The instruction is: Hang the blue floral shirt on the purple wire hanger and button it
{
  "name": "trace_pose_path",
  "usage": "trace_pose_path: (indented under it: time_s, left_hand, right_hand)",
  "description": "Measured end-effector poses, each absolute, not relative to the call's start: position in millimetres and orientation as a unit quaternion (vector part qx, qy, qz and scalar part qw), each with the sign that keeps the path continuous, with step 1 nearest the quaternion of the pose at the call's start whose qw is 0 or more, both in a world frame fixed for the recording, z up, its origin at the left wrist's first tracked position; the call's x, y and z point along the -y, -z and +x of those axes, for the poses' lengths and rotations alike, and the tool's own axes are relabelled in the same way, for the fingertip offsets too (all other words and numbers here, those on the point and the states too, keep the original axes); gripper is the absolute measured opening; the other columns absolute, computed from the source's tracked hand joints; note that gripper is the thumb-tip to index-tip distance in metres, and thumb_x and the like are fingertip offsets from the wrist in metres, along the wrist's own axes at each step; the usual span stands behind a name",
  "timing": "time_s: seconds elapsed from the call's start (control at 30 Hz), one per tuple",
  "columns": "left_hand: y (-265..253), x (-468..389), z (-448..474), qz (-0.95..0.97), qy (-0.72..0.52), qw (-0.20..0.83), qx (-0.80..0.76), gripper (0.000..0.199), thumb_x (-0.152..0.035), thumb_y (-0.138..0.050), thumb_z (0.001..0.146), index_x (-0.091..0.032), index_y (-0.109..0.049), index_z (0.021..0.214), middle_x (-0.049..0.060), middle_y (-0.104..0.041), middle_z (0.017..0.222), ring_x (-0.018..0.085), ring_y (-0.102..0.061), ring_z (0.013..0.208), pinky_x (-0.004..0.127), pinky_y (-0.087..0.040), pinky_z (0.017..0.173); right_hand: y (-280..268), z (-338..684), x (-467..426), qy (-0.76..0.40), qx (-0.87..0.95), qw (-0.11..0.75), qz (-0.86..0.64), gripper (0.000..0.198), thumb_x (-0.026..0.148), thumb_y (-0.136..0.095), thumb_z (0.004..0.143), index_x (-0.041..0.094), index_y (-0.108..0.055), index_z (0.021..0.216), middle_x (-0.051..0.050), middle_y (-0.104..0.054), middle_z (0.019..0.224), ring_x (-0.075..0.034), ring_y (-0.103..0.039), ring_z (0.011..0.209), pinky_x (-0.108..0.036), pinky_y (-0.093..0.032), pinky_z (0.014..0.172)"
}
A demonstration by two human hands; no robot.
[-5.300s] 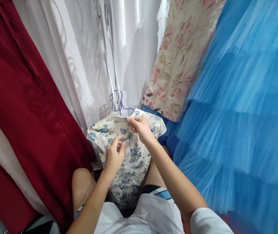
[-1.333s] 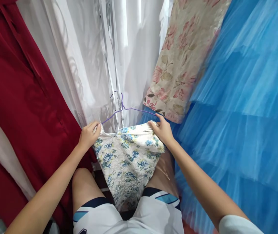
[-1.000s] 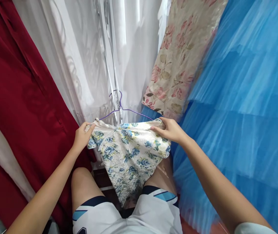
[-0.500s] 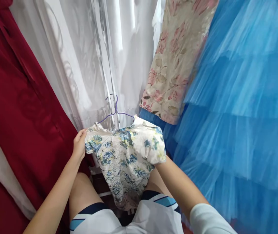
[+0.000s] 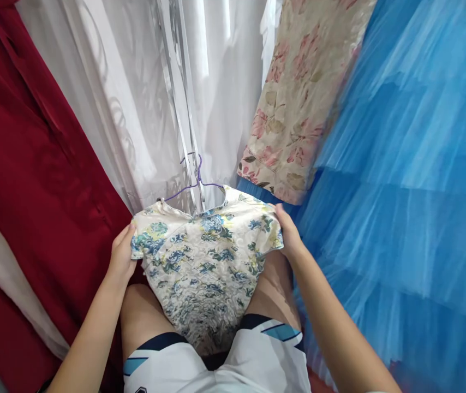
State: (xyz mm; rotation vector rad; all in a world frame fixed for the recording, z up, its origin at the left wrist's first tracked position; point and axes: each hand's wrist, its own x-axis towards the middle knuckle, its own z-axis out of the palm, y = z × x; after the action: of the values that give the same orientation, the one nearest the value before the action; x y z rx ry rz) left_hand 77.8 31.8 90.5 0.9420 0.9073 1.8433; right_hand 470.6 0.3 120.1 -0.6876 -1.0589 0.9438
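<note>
A short-sleeved white blouse [image 5: 212,256] with blue and yellow flowers hangs on a purple wire hanger [image 5: 199,177] in front of me. Its neckline and shoulders face upward, and its lower part drops between my knees. My left hand [image 5: 123,254] pinches the hem of the sleeve on the left. On the other side my right hand [image 5: 289,229] grips the opposite sleeve edge, thumb on top. Between the two hands the blouse is spread fairly flat across the shoulders, while its body is wrinkled.
Long white ribbons [image 5: 181,98] hang down by the hanger before a white curtain [image 5: 228,109]. Dark red cloth [image 5: 45,180] drapes on the left. A beige garment with pink flowers [image 5: 294,120] and a tiered blue tulle skirt [image 5: 413,218] hang at the right.
My right hand, hidden behind the sleeve before, now shows at the sleeve's outer edge. Both hands have moved apart, and the blouse is stretched wider and flatter.
</note>
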Motion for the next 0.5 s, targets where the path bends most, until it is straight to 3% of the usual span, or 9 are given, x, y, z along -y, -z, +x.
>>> trace_pose_path:
  time_s: [0.07,0.2,0.27,0.4,0.47,0.5]
  left_hand:
    - [-103.9,-23.1,84.8,0.367,-0.749,0.451,-0.318,0.038,-0.032,-0.076,0.077,-0.017,-0.069,0.111,0.009,-0.071,0.111,0.025,-0.067,0.104,0.039,-0.052,0.096]
    - [-134.1,-6.1,103.8,0.482,-0.723,0.435,-0.237,0.046,-0.038,-0.066,0.086,-0.019,-0.060,0.127,0.013,-0.057,0.136,0.030,-0.055,0.125,0.046,-0.043,0.107]
    - [-146.2,0.1,111.6,0.568,-0.715,0.327,-0.243,0.064,-0.038,-0.069,0.083,-0.022,-0.048,0.141,0.013,-0.047,0.146,0.032,-0.046,0.134,0.048,-0.037,0.112]
    - [-152.7,4.0,122.6,0.667,-0.646,-0.060,-0.366,0.104,-0.023,-0.082,0.067,-0.026,-0.025,0.153,0.013,-0.020,0.160,0.036,-0.018,0.147,0.053,-0.015,0.120]
    - [-142.7,3.1,130.1,0.711,-0.553,-0.168,-0.401,0.103,-0.016,-0.079,0.066,-0.026,-0.025,0.153,0.014,-0.024,0.158,0.037,-0.017,0.147,0.057,-0.005,0.120]
    - [-134.6,2.4,135.0,0.739,-0.513,-0.181,-0.398,0.101,-0.014,-0.077,0.067,-0.025,-0.026,0.153,0.015,-0.031,0.154,0.037,-0.023,0.144,0.058,-0.006,0.120]
  right_hand:
    - [-124.4,470.5,3.8,-0.444,0.501,0.683,-0.291,0.042,0.055,-0.076,0.072,0.018,-0.070,0.092,-0.002,-0.070,0.076,-0.020,-0.067,0.068,-0.026,-0.049,0.055]
    - [-141.0,466.7,3.6,-0.458,0.430,0.728,-0.273,0.030,0.043,-0.078,0.073,0.017,-0.068,0.082,-0.001,-0.066,0.066,-0.018,-0.062,0.059,-0.027,-0.048,0.053]
    - [-144.0,463.6,8.4,-0.453,0.379,0.761,-0.270,0.030,0.044,-0.076,0.075,0.017,-0.066,0.079,-0.001,-0.064,0.066,-0.017,-0.060,0.058,-0.028,-0.049,0.053]
    - [-126.4,449.2,58.2,-0.348,0.289,0.848,-0.275,0.027,0.044,-0.069,0.082,0.018,-0.061,0.079,0.002,-0.057,0.065,-0.012,-0.052,0.055,-0.023,-0.045,0.052]
    - [-110.0,435.3,99.3,-0.317,0.327,0.849,-0.267,0.025,0.042,-0.067,0.085,0.019,-0.059,0.078,0.004,-0.051,0.063,-0.010,-0.048,0.054,-0.020,-0.042,0.050]
    - [-101.9,427.3,119.5,-0.348,0.382,0.815,-0.262,0.024,0.042,-0.066,0.085,0.019,-0.059,0.081,0.004,-0.050,0.063,-0.010,-0.047,0.053,-0.020,-0.040,0.049]
